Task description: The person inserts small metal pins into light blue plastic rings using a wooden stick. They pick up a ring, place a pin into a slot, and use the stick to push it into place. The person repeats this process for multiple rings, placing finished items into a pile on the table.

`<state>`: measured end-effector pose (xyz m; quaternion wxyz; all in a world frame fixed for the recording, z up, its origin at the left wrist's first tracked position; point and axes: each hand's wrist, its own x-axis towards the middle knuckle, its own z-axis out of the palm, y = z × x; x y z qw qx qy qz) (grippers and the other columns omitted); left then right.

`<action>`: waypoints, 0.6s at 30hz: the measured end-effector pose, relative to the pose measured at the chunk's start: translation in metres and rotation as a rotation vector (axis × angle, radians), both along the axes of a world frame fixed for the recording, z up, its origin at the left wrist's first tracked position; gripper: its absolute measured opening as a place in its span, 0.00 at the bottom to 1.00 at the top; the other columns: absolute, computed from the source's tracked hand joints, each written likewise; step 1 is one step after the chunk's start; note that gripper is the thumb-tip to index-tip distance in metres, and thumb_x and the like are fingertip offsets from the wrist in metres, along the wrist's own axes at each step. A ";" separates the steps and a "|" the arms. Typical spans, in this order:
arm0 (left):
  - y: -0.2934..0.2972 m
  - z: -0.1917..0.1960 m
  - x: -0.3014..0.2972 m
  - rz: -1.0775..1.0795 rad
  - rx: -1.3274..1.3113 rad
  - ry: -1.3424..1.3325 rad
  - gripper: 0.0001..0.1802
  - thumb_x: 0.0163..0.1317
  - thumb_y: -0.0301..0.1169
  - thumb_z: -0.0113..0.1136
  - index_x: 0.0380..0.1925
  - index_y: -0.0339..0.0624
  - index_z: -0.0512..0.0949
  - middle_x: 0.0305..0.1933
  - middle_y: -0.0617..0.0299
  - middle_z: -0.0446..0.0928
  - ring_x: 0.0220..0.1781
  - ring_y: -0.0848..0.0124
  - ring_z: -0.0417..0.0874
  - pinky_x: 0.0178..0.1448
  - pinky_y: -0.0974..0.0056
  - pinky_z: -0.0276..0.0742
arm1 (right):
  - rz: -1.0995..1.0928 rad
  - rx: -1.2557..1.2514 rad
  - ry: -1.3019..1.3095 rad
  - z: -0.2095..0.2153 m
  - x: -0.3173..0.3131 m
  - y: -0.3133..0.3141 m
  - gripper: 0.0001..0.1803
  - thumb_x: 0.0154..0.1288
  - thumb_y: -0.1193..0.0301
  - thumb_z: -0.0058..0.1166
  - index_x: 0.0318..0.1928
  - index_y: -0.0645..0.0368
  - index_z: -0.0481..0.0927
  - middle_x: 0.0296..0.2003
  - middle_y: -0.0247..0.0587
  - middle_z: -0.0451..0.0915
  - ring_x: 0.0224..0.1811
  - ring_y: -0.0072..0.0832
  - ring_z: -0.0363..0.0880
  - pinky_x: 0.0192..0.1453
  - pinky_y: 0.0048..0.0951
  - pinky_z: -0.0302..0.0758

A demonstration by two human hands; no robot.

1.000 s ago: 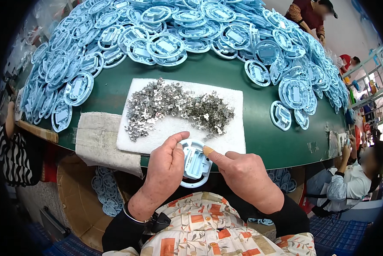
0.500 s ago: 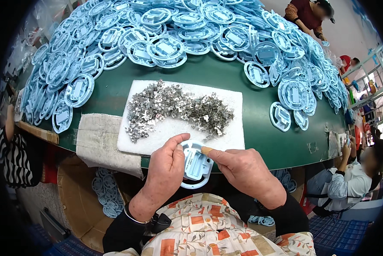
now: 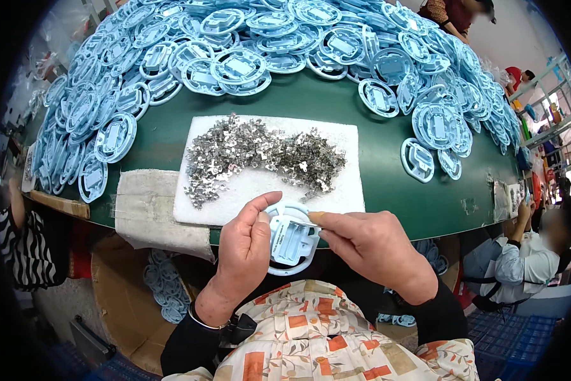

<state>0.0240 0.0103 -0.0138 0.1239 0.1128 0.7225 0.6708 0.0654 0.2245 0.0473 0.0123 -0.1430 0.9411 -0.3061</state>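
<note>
My left hand (image 3: 242, 244) grips a light blue round plastic housing (image 3: 290, 251) by its left side, near the table's front edge. The housing is tilted, with a rectangular compartment facing up inside its ring. At its upper right rim is my right hand (image 3: 377, 251), thumb and forefinger drawn together. A yellowish covering shows on the forefinger's tip. Whatever lies between those fingertips is hidden. Just beyond both hands, many small shiny metal clips (image 3: 218, 155) are heaped on a white foam board (image 3: 260, 206).
A large pile of matching blue housings (image 3: 241, 66) spreads across the far side of the green table (image 3: 380, 190). A grey cloth pad (image 3: 149, 206) lies left of the board. Below stands a cardboard box (image 3: 117, 292) with housings. Other people sit or stand around the table.
My right thumb has come in toward the forefinger at the housing's rim. The housing has turned slightly in my left hand, and the whole view has shifted a little.
</note>
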 end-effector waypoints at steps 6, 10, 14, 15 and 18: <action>0.000 -0.005 0.008 -0.004 0.170 0.012 0.20 0.79 0.28 0.41 0.62 0.30 0.73 0.34 0.67 0.78 0.33 0.86 0.71 0.37 0.76 0.69 | -0.283 -0.729 -0.265 -0.043 0.014 -0.001 0.15 0.74 0.68 0.60 0.56 0.63 0.80 0.29 0.33 0.84 0.27 0.14 0.77 0.31 0.21 0.73; 0.005 0.000 0.015 -0.023 0.267 -0.071 0.20 0.80 0.29 0.41 0.64 0.31 0.71 0.39 0.67 0.79 0.35 0.87 0.71 0.41 0.78 0.69 | -0.291 -1.169 -0.671 -0.040 0.015 -0.001 0.13 0.78 0.65 0.55 0.49 0.64 0.80 0.31 0.23 0.78 0.30 0.08 0.69 0.32 0.14 0.66; -0.003 0.006 0.010 -0.138 0.206 -0.134 0.22 0.78 0.32 0.43 0.65 0.33 0.71 0.49 0.63 0.80 0.43 0.84 0.75 0.46 0.75 0.73 | -0.265 -1.033 -0.670 -0.035 0.014 0.008 0.12 0.78 0.64 0.56 0.45 0.63 0.81 0.30 0.22 0.77 0.30 0.08 0.68 0.32 0.15 0.65; -0.005 0.008 0.006 -0.163 0.136 -0.075 0.23 0.75 0.30 0.47 0.66 0.33 0.71 0.51 0.62 0.79 0.44 0.82 0.75 0.47 0.72 0.75 | -0.248 -1.012 -0.656 -0.033 0.013 0.010 0.12 0.78 0.64 0.56 0.44 0.63 0.81 0.30 0.22 0.77 0.30 0.09 0.68 0.32 0.16 0.66; -0.001 0.009 0.000 -0.298 0.051 0.054 0.24 0.71 0.28 0.52 0.66 0.32 0.71 0.52 0.60 0.79 0.43 0.79 0.76 0.47 0.67 0.77 | -0.225 -0.935 -0.646 -0.030 0.012 0.015 0.13 0.77 0.65 0.56 0.42 0.63 0.82 0.29 0.22 0.77 0.30 0.09 0.68 0.32 0.17 0.66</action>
